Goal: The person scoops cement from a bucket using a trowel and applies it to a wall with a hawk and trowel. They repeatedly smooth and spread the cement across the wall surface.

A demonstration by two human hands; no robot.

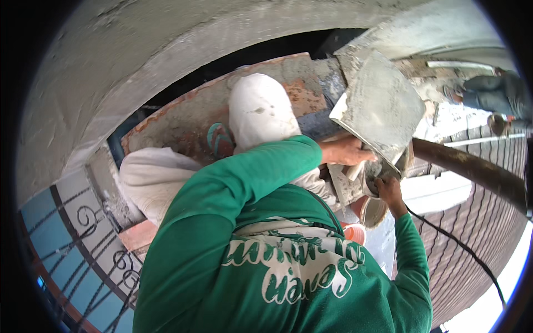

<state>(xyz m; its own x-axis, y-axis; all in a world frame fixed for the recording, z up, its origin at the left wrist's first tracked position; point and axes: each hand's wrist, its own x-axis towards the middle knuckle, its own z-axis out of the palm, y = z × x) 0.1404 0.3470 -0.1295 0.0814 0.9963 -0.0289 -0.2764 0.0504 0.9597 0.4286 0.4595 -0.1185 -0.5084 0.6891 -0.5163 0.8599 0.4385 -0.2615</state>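
Note:
My left hand (348, 151) is closed at the lower edge of a flat grey board (386, 100), which is tilted and smeared with cement. Its fingertips are partly hidden there. Lower and to the right, my right hand (390, 192) has its fingers curled round a dark grey, cement-covered thing whose kind I cannot make out. Wet grey cement (375, 171) lies between the two hands. Below the right hand is a cement-stained bucket (373, 212), with an orange bucket (354, 234) beside it.
I sit on cement-spattered planks (183, 125), with a sandal (220, 139) on them. A brown pole (472, 166) and a black cable (458, 241) run along the right, above a corrugated roof (477, 233). Another person's legs (491, 94) are at far right. Iron grillwork (83, 250) is at lower left.

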